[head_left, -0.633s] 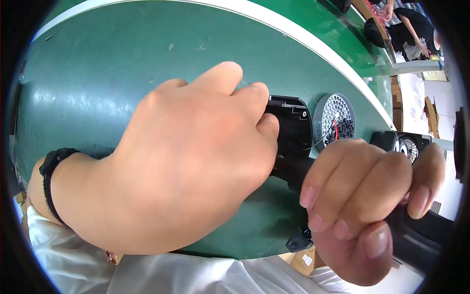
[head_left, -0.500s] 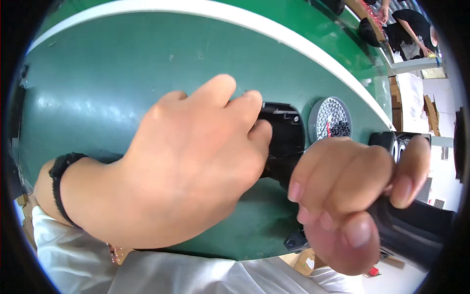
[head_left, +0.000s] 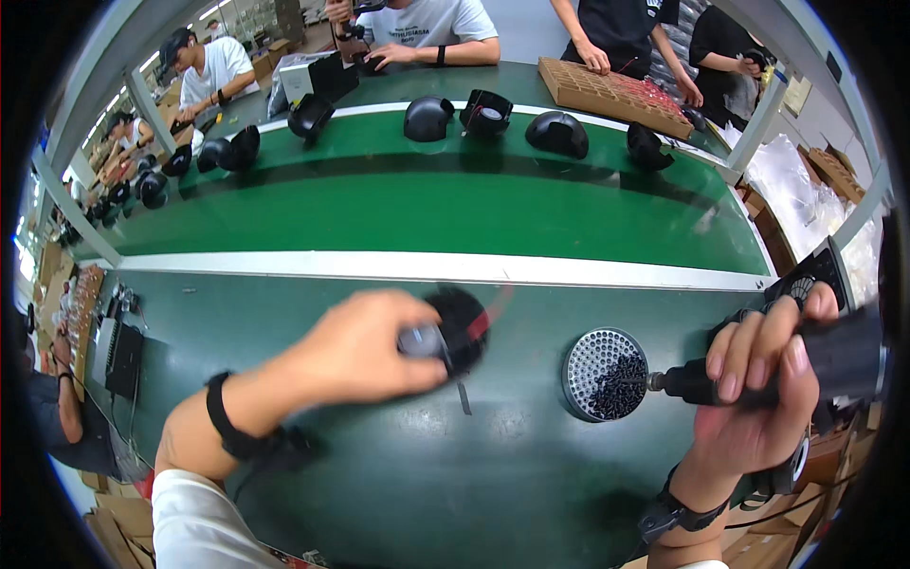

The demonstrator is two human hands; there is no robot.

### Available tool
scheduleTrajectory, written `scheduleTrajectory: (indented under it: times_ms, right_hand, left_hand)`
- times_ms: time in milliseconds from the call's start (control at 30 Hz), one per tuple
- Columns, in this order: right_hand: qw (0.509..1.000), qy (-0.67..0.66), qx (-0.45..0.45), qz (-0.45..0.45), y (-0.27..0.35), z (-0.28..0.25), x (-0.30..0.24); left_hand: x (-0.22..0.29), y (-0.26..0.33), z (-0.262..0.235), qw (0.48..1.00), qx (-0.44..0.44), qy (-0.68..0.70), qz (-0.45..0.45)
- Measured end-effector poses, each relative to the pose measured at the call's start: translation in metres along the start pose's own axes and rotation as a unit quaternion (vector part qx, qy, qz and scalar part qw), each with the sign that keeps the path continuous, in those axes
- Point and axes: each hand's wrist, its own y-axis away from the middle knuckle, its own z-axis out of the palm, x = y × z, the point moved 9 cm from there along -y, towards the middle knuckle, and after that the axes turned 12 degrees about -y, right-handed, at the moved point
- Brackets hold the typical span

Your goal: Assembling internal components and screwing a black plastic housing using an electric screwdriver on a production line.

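Observation:
My left hand (head_left: 374,346) grips a black rounded plastic housing (head_left: 463,318), smeared by motion, above the middle of the green table. A red wire (head_left: 488,313) trails from the housing. In my right hand (head_left: 763,379) is a black electric screwdriver (head_left: 697,381), lying almost level and pointing left. Its metal tip reaches the right rim of a round grey dish (head_left: 575,365) with a pitted bottom. Small black screws (head_left: 621,384) are heaped in the right part of that dish; whether the tip touches one cannot be made out. A thin dark strip (head_left: 464,398) lies below the housing.
Beyond a white rail (head_left: 417,264) runs a green conveyor belt (head_left: 408,213) bearing several black housings (head_left: 556,135). Co-workers sit and stand across it, one with a hand at a cardboard divider tray (head_left: 607,95). A black speaker-like part (head_left: 813,270) is beside my right hand.
The view has risen and widened. My right hand has carried the screwdriver from the black part to the screw dish. My left hand now holds the housing apart from the screwdriver.

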Motion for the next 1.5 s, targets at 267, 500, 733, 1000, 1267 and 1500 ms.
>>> scheduleTrajectory:
  times_ms: [267, 500, 733, 1000, 1267, 1500]
  right_hand:
    - [0.995, 0.073, 0.067, 0.031, -0.018, -0.016, 0.006]
    - [0.991, 0.117, 0.062, 0.025, -0.019, -0.024, 0.004]
    - [0.98, 0.161, 0.106, 0.04, -0.017, -0.033, 0.01]
    - [0.99, 0.135, 0.034, 0.036, -0.02, -0.036, 0.021]
    - [0.993, 0.087, -0.014, 0.083, -0.027, -0.044, 0.023]
    - [0.99, 0.103, -0.014, 0.091, -0.019, -0.049, 0.048]
  left_hand:
    - [-0.217, -0.154, -0.087, 0.953, 0.146, 0.018, -0.267]
    - [-0.295, -0.238, -0.138, 0.888, 0.268, -0.177, -0.33]
    - [-0.274, -0.248, -0.138, 0.817, 0.302, -0.258, -0.417]
    - [-0.095, -0.351, -0.081, 0.917, 0.264, -0.278, -0.107]
    - [-0.152, -0.371, -0.072, 0.911, 0.294, -0.261, -0.126]
    - [-0.092, -0.239, -0.053, 0.959, 0.275, 0.053, -0.04]
